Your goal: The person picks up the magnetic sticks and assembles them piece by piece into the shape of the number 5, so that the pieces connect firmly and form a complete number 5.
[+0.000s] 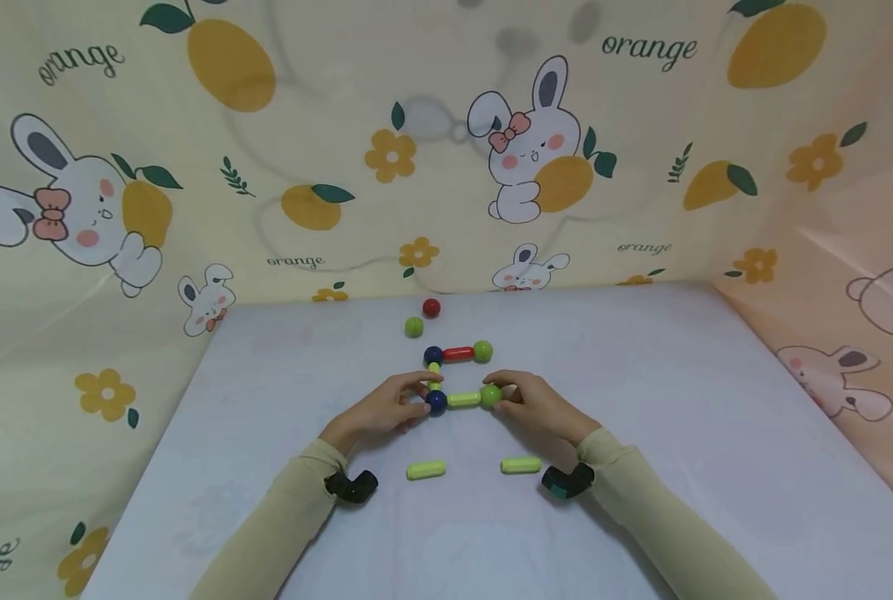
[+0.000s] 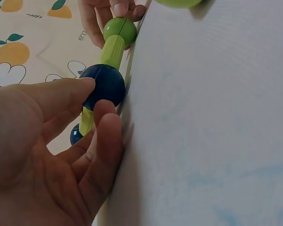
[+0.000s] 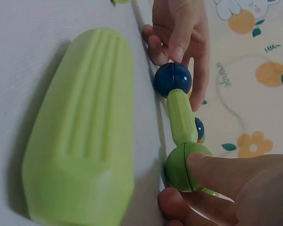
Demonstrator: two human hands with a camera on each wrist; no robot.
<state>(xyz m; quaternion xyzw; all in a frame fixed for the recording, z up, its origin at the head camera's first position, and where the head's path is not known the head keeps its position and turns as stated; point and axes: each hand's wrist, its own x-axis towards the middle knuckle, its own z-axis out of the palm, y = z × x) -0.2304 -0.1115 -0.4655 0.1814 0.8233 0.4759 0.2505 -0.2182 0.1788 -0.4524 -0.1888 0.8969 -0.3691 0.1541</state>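
My left hand point(image 1: 382, 406) pinches a dark blue ball point(image 2: 104, 87) between thumb and fingers at the near left corner of a joined ball-and-rod shape. From that ball a light green rod point(image 1: 464, 401) runs right to a green ball point(image 3: 185, 167), which my right hand point(image 1: 540, 407) holds with thumb and fingers. Another yellow-green rod point(image 1: 435, 367), partly covered by left fingers, leads away to a second dark blue ball point(image 1: 433, 357). There a red rod point(image 1: 458, 354) extends right to another green ball point(image 1: 482, 351). The shape's near right part lies between both hands.
Two loose light green rods, a left one point(image 1: 426, 470) and a right one point(image 1: 521, 465), lie nearer on the white table point(image 1: 266, 500). Beyond the shape sit a loose green ball point(image 1: 413, 327) and a red ball point(image 1: 431, 307). A printed cloth point(image 1: 446, 192) rises behind the table.
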